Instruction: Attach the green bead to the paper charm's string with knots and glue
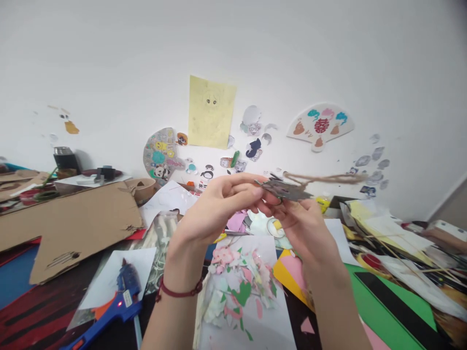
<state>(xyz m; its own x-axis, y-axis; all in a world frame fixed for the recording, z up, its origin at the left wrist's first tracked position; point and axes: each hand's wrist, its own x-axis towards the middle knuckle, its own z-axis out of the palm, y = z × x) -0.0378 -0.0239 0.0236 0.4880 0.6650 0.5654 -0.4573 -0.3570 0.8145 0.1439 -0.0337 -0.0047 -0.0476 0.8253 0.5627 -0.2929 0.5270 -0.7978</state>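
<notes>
Raised above the worktop, my left hand [233, 199] pinches the left end of a flat, dark grey piece [286, 188] with a jagged edge. At its right end, my right hand [302, 223] grips the same piece from below, fingers curled under it. A strand of brown twine [328, 179] lies along its top and sticks out to the right. The piece is seen nearly edge-on, so its exact kind cannot be made out. Below the hands, a white sheet [270, 330] bears pink, green and white paper scraps [241, 291].
A blue hot glue gun [116, 308] with a lit red light lies at lower left. Behind it is a large cardboard piece [91, 223]. On the right are green paper [412, 296] and a black flat bar [390, 304]. A dark flask [65, 160] stands far left.
</notes>
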